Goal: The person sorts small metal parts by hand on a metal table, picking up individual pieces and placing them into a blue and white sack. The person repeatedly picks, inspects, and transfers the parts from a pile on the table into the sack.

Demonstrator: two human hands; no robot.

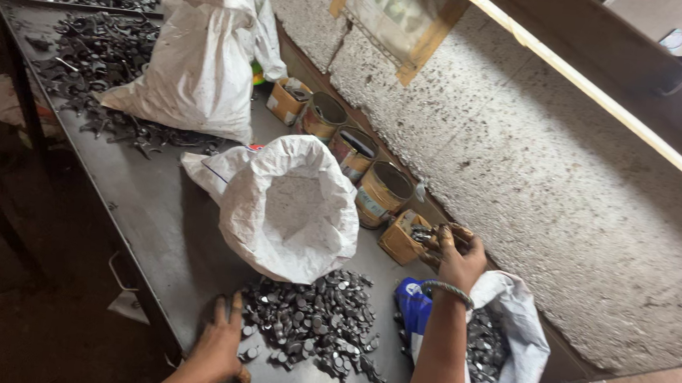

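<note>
Left hand (pixel 219 344) lies flat, fingers spread, palm down on the dark metal bench (pixel 152 217), touching the 9 o'clock edge of the pile of small round metal slugs (pixel 311 319); it grips nothing. Right hand (pixel 456 257) is raised at 2 o'clock of the pile, fingers curled around what appears to be a handful of slugs. Open white sack (pixel 291 208) stands at 12 o'clock; a second sack (pixel 511 343) at 3 o'clock holds more slugs.

I see the pile of metal discs (pixel 310 323) on the table (pixel 153 209). An open sack (pixel 291 208) sits at its twelve o'clock, tins (pixel 359 165) at one, another sack (pixel 507 350) at three.
</note>
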